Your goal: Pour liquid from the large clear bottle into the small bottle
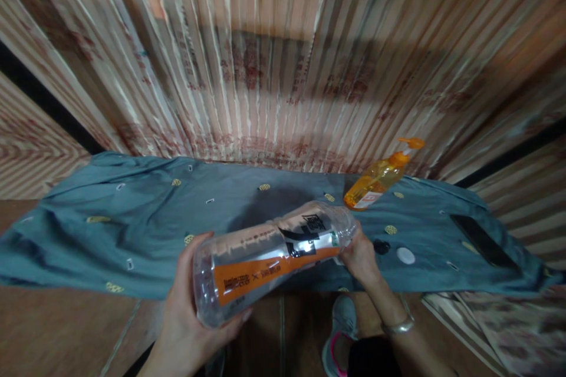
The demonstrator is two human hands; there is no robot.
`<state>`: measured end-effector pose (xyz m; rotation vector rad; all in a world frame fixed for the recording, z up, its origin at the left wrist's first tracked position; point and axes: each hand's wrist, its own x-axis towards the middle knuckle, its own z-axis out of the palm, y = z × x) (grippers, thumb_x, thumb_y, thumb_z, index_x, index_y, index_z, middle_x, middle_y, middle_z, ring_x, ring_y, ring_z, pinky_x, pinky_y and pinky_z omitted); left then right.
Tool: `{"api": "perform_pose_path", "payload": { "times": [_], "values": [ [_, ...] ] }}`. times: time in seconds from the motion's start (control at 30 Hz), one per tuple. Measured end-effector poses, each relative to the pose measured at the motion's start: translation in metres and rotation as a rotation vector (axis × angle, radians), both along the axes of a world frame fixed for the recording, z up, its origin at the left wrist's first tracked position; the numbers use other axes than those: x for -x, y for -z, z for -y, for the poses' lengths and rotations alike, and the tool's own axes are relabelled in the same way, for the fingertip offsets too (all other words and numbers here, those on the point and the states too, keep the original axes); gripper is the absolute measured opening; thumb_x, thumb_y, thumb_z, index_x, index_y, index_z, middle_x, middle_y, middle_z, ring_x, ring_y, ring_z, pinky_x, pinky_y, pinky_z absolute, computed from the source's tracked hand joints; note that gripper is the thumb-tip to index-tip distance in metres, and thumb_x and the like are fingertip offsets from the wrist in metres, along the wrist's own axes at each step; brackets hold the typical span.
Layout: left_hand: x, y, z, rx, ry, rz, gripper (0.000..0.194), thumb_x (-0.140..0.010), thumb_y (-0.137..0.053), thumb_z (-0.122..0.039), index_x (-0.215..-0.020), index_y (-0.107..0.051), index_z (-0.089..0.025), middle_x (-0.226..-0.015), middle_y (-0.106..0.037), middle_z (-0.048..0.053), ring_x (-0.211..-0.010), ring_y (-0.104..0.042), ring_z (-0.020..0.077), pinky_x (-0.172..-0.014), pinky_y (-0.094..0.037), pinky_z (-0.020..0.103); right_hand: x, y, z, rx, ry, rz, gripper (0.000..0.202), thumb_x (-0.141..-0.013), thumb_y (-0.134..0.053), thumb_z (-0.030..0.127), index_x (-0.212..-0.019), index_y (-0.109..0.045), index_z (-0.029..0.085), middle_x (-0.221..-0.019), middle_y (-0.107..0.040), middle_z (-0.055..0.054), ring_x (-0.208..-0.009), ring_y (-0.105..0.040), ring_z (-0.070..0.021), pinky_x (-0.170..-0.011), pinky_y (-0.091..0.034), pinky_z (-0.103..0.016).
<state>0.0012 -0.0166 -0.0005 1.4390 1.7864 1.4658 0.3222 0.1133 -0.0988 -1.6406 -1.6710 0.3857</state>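
Observation:
A clear plastic bottle (269, 256) with an orange, black and white label lies tilted between my hands, above the front of the cloth-covered table. My left hand (190, 312) is wrapped around its base end, thumb on the near side. At the other end, my right hand (360, 256) grips the narrower neck part, whose opening my fingers hide. Past my right hand stands an orange pump bottle (374, 182) with some orange liquid inside. A white round disc (405, 255) and a small dark object (381, 247) lie on the cloth beside my right wrist.
The table wears a blue-green cloth (145, 206) with small yellow and white prints. A black phone-like slab (481, 240) lies at its right end. Striped, ridged sheeting (274, 88) rises behind the table. Below are a brown tiled floor (57, 330) and a grey shoe (344, 318).

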Motion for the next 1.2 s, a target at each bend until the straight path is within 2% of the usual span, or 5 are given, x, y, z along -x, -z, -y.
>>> {"api": "perform_pose_path", "payload": {
  "times": [0.17,0.47,0.63,0.87,1.2],
  "values": [
    [0.0011,-0.0009,-0.0005,0.009,0.004,0.002,0.085,-0.068,-0.082,-0.047,-0.145,-0.052,-0.026,-0.111,-0.076,0.005,-0.089,-0.078,0.0302,-0.079,-0.068,0.045,-0.0015,0.0018,-0.0006,-0.003,-0.008,0.014,0.051,-0.081,-0.064,0.041,-0.128,-0.060,0.022,-0.117,-0.081,-0.012,-0.107,-0.080,-0.0307,-0.091,-0.065,-0.043],
    [0.0066,0.0021,-0.0012,0.010,0.018,-0.051,0.087,-0.069,-0.083,-0.051,-0.147,-0.052,-0.025,-0.119,-0.076,0.008,-0.097,-0.079,0.0337,-0.084,-0.068,0.049,-0.0015,0.0035,-0.0008,0.002,-0.001,0.040,0.053,-0.083,-0.065,0.041,-0.131,-0.059,0.021,-0.117,-0.082,-0.013,-0.108,-0.080,-0.0311,-0.092,-0.065,-0.043],
    [0.0086,0.0034,-0.0019,0.013,0.020,-0.052,0.089,-0.066,-0.086,-0.048,-0.145,-0.053,-0.025,-0.120,-0.076,0.010,-0.099,-0.080,0.0363,-0.083,-0.069,0.050,-0.0015,0.0030,-0.0005,0.021,0.022,0.049,0.055,-0.082,-0.066,0.042,-0.132,-0.059,0.021,-0.118,-0.082,-0.013,-0.109,-0.080,-0.0319,-0.092,-0.065,-0.043],
    [0.0061,0.0033,-0.0014,0.009,0.008,-0.028,0.087,-0.066,-0.084,-0.046,-0.145,-0.053,-0.026,-0.121,-0.077,0.008,-0.098,-0.080,0.0338,-0.084,-0.069,0.047,0.0002,0.0046,-0.0018,-0.005,0.004,0.009,0.049,-0.084,-0.063,0.042,-0.128,-0.061,0.021,-0.115,-0.082,-0.013,-0.109,-0.080,-0.0310,-0.093,-0.065,-0.043],
    [0.0039,0.0022,-0.0022,0.014,-0.011,-0.001,0.087,-0.063,-0.084,-0.044,-0.142,-0.054,-0.025,-0.121,-0.077,0.009,-0.100,-0.079,0.0356,-0.087,-0.067,0.050,0.0004,0.0046,-0.0014,-0.027,-0.006,0.002,0.048,-0.081,-0.065,0.033,-0.128,-0.062,0.023,-0.112,-0.082,-0.009,-0.106,-0.080,-0.0295,-0.091,-0.065,-0.040]
  ]
}}
